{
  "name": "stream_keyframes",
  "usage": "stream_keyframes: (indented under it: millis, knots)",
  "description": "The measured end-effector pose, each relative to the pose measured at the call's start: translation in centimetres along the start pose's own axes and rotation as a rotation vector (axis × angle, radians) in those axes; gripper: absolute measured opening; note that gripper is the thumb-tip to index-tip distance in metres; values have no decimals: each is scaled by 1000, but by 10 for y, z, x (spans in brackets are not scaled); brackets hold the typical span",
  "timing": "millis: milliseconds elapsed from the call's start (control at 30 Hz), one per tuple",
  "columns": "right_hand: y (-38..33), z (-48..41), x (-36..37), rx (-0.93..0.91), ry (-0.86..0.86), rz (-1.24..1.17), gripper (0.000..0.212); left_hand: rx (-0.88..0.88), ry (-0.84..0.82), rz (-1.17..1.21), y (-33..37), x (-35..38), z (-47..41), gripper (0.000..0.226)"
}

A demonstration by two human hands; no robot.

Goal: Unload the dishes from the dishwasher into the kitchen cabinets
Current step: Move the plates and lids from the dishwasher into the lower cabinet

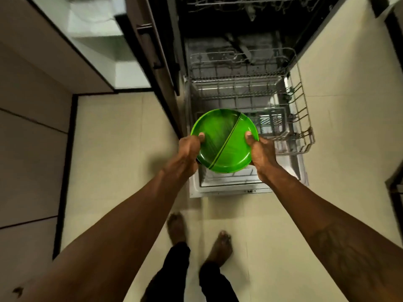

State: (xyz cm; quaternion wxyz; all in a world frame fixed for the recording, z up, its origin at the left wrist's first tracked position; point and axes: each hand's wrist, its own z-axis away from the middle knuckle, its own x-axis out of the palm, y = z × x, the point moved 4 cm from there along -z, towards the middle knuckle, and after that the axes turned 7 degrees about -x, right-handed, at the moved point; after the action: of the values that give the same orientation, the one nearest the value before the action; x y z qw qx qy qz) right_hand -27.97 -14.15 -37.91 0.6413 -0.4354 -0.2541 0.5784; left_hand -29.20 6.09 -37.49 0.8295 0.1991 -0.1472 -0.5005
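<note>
1. Holding a green plate (pixel 218 131) with both hands, the person stands in front of the open dishwasher.
2. The left hand (pixel 187 149) grips the left rim of the plate, with the thumb on top and the fingers hidden under it.
3. The right hand (pixel 260 153) grips the right rim in the same way.
4. The plate is held level above the front part of the pulled-out lower rack (pixel 303 118).
5. A dark line crosses the plate diagonally; I cannot tell if it is a ridge or the edge of a second plate.
6. The dishwasher door (pixel 229 188) lies open below the rack, over the pale floor (pixel 122 149).
7. Two bare feet (pixel 176 227) stand on the floor near the door.
</note>
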Motion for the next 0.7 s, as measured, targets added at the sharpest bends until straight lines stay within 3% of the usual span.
stream_keyframes:
  millis: [167,267,367,467,533,700]
  knots:
    - [21,43,56,16,-97,52,27,-50,12,63,-7,-81,-1,10]
    - [34,64,94,9,-136,129,37,-99,1,93,-9,-132,-18,50]
    - [42,80,139,-22,-143,204,55,-122,3,123,-14,-192,-60,69]
    - [37,95,198,-68,-126,274,55,-126,15,192,-4,-250,-101,95]
    - [22,105,235,-113,-87,325,49,-118,50,226,23,-275,-95,90]
    - [-5,92,327,-203,-6,339,42,21,155,221,127,-316,-43,48]
